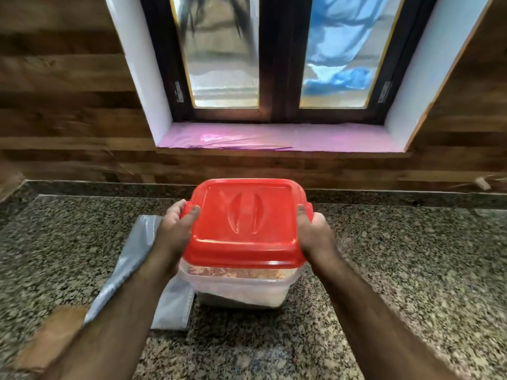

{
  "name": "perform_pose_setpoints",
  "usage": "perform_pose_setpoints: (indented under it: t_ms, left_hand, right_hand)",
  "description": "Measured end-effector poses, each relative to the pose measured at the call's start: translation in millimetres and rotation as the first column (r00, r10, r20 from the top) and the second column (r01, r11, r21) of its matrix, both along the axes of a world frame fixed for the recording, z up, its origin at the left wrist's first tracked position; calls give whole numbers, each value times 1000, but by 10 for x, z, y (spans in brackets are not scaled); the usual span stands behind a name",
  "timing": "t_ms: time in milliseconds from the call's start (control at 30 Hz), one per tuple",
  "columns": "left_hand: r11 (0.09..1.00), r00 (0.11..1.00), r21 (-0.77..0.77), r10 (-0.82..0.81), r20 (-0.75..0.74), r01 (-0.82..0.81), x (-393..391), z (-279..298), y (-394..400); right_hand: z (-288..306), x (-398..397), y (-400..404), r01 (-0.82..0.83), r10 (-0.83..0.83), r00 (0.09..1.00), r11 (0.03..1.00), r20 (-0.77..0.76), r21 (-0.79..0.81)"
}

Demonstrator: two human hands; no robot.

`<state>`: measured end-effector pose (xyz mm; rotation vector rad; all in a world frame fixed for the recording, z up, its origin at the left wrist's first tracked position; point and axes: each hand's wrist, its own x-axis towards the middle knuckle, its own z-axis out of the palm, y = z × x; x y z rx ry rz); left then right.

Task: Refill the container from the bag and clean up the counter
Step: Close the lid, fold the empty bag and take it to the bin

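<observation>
left hand (175,229) grips red lid (244,223) left edge | right hand (315,231) grips right edge | thumbs on top

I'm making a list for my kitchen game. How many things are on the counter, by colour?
Red: 1, the red lid, gripped by the left hand and right hand
Clear: 1, the clear container under it
Grey: 1, the grey bag lying flat
Total: 3

Dark-framed two-pane window (277,58) above pink-lined sill (274,138); brown wood-plank wall (63,105); speckled granite tabletop (411,256); blurred brown patch (49,335) at near left.
</observation>
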<state>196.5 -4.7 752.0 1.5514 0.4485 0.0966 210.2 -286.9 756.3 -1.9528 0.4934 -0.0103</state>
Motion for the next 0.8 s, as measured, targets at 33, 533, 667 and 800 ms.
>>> perform_pose_setpoints:
  t_ms: [33,533,667,800]
  left_hand:
    - [998,1000,63,14,3,-14,-18,-25,1]
    - [836,992,547,31,-125,43,-51,-190,29]
    - [830,991,556,35,-131,44,-132,-217,21]
    - [817,991,574,23,-133,58,-144,-238,12]
  right_hand:
    - [-24,-44,34,-15,16,1000,991,6,-131]
    - [-258,-327,286,-20,22,1000,996,21,-85]
    - [-301,-372,242,-19,20,1000,998,13,-66]
    - [-319,-432,232,-51,49,998,998,-34,-41]
